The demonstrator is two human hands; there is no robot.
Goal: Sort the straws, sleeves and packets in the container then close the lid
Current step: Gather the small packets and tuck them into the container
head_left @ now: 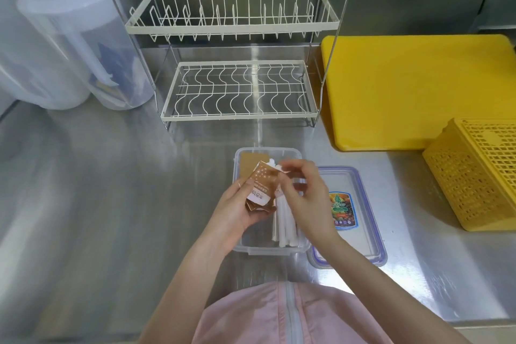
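The container (240, 243) holds white straws (283, 220); the left hand (237, 209) grips packets (261, 190), the right hand (303, 195) pinches their top edge.

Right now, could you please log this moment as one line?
left hand: holds packets | right hand: pinches packet top | container: straws inside | lid: off

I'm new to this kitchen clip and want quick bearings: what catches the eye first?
Centre front, the left hand grips brown printed packets over a clear plastic container holding white paper-wrapped straws, while the right hand pinches their top. Its blue-rimmed lid lies beside, right; a white two-tier wire rack stands behind.
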